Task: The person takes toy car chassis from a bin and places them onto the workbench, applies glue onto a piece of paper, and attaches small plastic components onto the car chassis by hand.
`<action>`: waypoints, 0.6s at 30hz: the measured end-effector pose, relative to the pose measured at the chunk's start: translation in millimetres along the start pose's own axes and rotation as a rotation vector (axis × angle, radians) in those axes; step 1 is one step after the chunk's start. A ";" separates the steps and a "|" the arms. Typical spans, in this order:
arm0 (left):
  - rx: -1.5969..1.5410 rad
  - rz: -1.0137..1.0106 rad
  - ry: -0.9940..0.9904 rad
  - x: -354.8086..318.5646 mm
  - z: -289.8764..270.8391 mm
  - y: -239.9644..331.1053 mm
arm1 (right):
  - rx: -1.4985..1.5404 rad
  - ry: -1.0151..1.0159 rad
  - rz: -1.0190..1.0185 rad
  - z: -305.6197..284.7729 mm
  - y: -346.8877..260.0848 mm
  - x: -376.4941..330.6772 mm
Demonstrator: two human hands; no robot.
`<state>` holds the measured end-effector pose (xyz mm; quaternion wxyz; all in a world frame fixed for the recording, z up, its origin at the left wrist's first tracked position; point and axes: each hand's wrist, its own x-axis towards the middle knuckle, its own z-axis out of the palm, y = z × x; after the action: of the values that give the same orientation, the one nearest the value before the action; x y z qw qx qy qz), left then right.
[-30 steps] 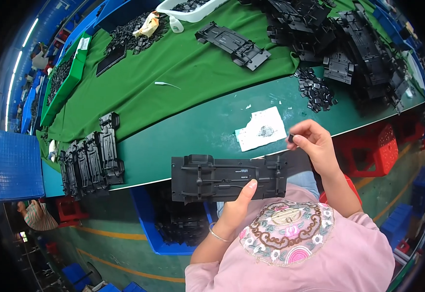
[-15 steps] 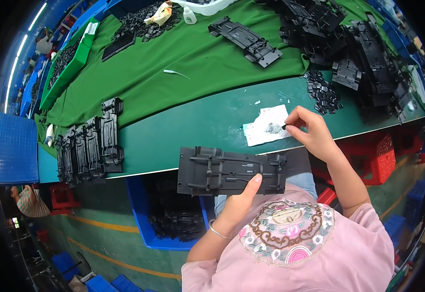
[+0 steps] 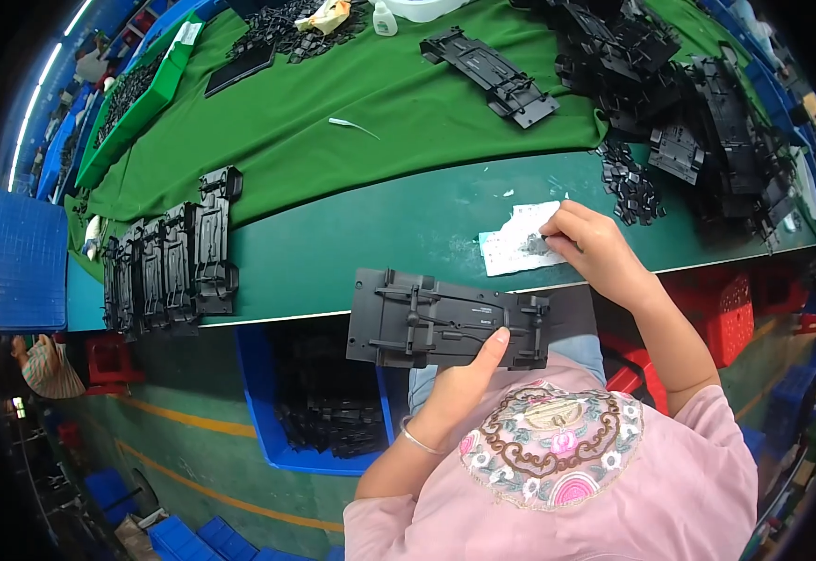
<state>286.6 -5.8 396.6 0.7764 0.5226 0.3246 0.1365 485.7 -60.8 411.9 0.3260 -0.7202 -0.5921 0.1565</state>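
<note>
My left hand (image 3: 473,374) grips a black plastic toy-car chassis (image 3: 445,323) by its near edge, thumb on top, in front of the table edge. Over a white sheet (image 3: 520,241) smeared with a greyish patch, my right hand (image 3: 595,245) is pinched, fingertips down near the smear. A small dark piece partly shows at those fingertips, mostly hidden by them. To the right of the sheet lies a heap of small black plastic pieces (image 3: 630,187).
Several chassis (image 3: 176,257) stand in a row at the table's left; more are piled (image 3: 726,122) at the right. One chassis (image 3: 490,77) lies on the green cloth (image 3: 296,140). Under the table edge is a blue crate (image 3: 272,439) of black parts. Red stools (image 3: 730,323) stand right.
The view has shifted slightly. My right hand has turned, bringing its pinched fingertips down toward the smear on the sheet. The chassis stays in my left hand, nearly in place.
</note>
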 end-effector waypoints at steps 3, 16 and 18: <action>0.014 0.004 -0.004 -1.9 -1.4 -2.6 | -0.025 0.005 -0.010 1.1 -3.2 -1.1; 0.056 0.039 0.016 -8.1 5.7 5.2 | 0.784 0.299 0.349 1.5 -8.9 -24.5; 0.126 0.064 -0.013 -9.4 6.8 8.7 | 0.926 0.315 0.382 0.3 -14.9 -29.2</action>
<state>285.1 -12.3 409.5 0.7394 0.5814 0.3106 0.1368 467.0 -87.3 416.8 0.6607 -0.6107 -0.2630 0.3483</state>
